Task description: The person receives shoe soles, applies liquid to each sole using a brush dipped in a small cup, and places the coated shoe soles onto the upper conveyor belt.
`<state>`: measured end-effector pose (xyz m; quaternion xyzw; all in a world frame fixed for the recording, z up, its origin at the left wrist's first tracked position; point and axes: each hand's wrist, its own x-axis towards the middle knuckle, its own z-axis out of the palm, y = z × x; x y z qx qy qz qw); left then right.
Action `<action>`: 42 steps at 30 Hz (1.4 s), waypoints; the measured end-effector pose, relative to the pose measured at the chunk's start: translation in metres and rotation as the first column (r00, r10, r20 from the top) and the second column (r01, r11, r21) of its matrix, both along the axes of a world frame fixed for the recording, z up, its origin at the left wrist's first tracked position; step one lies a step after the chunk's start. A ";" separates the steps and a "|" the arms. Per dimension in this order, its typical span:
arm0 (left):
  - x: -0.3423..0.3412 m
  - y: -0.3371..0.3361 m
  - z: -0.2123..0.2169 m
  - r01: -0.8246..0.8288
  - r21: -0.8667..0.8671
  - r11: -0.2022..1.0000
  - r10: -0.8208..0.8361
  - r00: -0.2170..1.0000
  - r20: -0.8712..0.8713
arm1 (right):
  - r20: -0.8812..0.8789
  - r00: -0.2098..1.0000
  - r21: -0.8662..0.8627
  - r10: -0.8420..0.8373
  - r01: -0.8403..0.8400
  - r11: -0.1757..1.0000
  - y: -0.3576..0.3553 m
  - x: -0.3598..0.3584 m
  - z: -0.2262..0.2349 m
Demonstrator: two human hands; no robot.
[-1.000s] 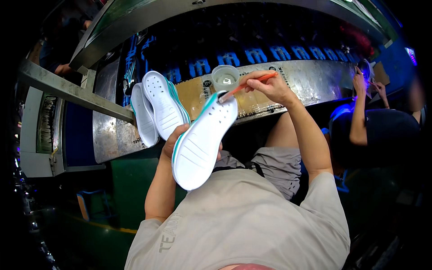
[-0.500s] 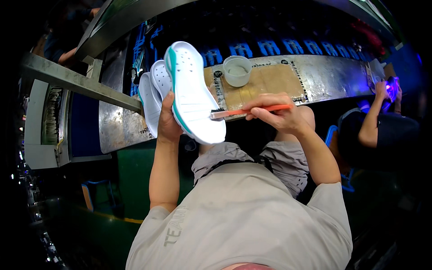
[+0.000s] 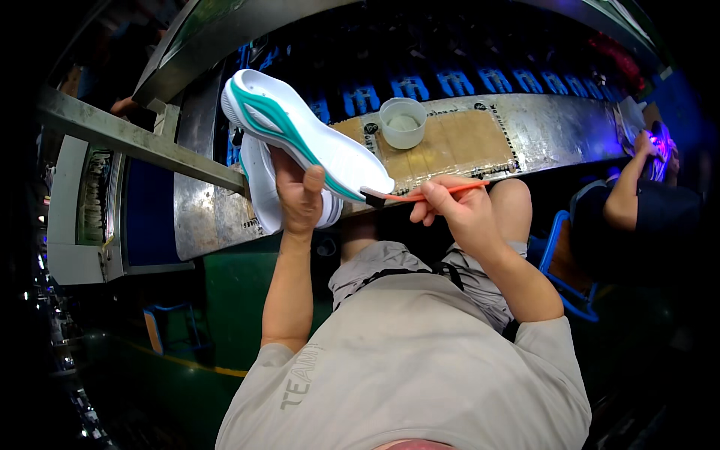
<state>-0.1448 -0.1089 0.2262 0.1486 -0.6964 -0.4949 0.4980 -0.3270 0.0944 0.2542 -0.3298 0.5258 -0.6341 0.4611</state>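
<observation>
White soles lie on the tabletop, at its near edge toward the left corner. The left hand grasps a white-and-green sole above that edge. An orange brush meets its right end; the right hand pinches the handle. A tub stands on cardboard behind.

I count one white-and-teal shoe sole left of centre, at least one more white sole partly hidden behind it, one orange-handled, black-bristled brush, one translucent plastic cup, upper centre, and two blue-framed seats, right and lower left.
</observation>
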 end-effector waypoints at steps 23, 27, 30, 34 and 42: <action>0.013 0.021 -0.026 0.378 0.895 0.235 -0.234 0.916 -0.326 | 0.399 0.871 -0.145 -0.286 0.369 0.918 -0.030 -0.074 -0.066; 0.028 0.042 0.006 0.024 0.830 0.558 -0.259 0.955 0.147 | 0.416 0.861 -0.153 -0.294 0.385 0.910 -0.017 -0.097 -0.093; 0.043 0.026 0.029 0.196 0.718 0.667 -0.395 0.911 0.118 | 0.446 0.845 -0.176 -0.295 0.406 0.897 -0.007 -0.115 -0.124; 0.033 -0.034 0.114 0.381 0.532 0.756 -0.487 0.870 0.069 | 0.467 0.839 -0.180 -0.280 0.400 0.899 0.006 -0.121 -0.159; -0.124 -0.285 0.281 0.298 0.071 0.952 -0.280 0.940 -0.193 | 0.464 0.843 -0.156 -0.272 0.380 0.912 0.009 -0.122 -0.175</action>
